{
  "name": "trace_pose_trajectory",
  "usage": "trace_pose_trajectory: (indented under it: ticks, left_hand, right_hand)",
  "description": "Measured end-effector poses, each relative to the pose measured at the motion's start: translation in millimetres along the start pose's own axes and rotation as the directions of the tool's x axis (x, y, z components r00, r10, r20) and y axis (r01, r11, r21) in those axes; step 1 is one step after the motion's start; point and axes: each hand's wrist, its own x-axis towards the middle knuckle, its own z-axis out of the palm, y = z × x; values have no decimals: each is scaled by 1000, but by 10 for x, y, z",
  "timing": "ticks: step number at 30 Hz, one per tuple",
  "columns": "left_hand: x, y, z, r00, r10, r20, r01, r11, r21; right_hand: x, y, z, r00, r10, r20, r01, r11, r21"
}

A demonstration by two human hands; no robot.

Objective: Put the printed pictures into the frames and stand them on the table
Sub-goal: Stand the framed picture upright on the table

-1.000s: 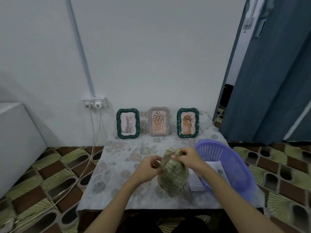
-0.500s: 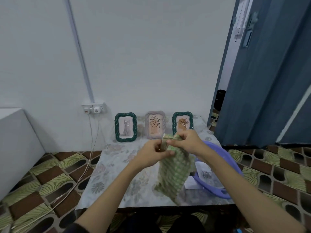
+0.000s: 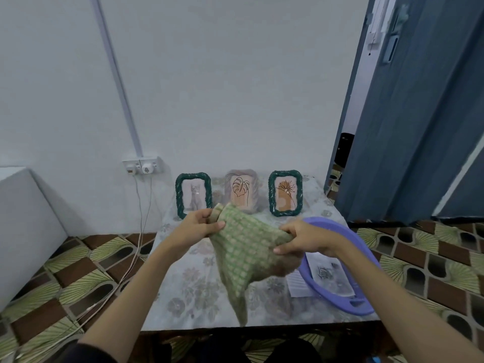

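Three framed pictures stand upright along the table's far edge: a green frame with a cat (image 3: 193, 194), a pale frame with a leaf drawing (image 3: 241, 190), and a green frame with a flower (image 3: 285, 193). Above the table I hold a green checked cloth (image 3: 243, 255) stretched between both hands. My left hand (image 3: 197, 227) pinches its upper left corner. My right hand (image 3: 301, 238) grips its right edge. A loose corner of the cloth hangs down toward the table's front edge.
A purple plastic basket (image 3: 337, 234) sits tilted at the table's right, over a printed sheet (image 3: 324, 273). The table (image 3: 188, 292) has a floral cover. A wall socket (image 3: 142, 165) with cables hangs at the left. A blue door (image 3: 419, 113) stands at the right.
My hands have moved apart and spread the bunched cloth out wide. It was lifted from just above the table to higher up.
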Motion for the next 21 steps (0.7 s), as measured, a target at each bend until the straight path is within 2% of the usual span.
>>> trace_pose_trajectory:
  ticks: [3, 6, 10, 12, 14, 17, 21]
  left_hand:
    - [167, -84, -172, 998, -16, -63, 18, 999, 36]
    - [431, -156, -260, 983, 3, -181, 29, 985, 172]
    - [874, -204, -307, 949, 106, -297, -6, 948, 320]
    - [1061, -195, -348, 916, 192, -353, -43, 920, 390]
    - [1181, -226, -409, 882, 293, -368, -98, 880, 464]
    - [1151, -453, -451, 897, 347, -272, -154, 825, 544]
    - [886, -1251, -348, 959, 258, -117, -117, 738, 664]
  right_hand:
    - [172, 30, -90, 998, -7, -69, 5, 1000, -30]
    - [479, 86, -230, 959, -54, -278, 43, 998, -44]
    - [961, 114, -387, 801, -171, -573, 93, 982, -163]
    - [1117, 89, -475, 726, -226, -649, 130, 973, -193]
    - [1186, 97, -524, 696, -264, -668, 167, 964, -207]
    - [1142, 279, -404, 750, -303, -588, 133, 940, -314]
    - [1067, 747, 135, 902, -220, -372, -9, 851, -525]
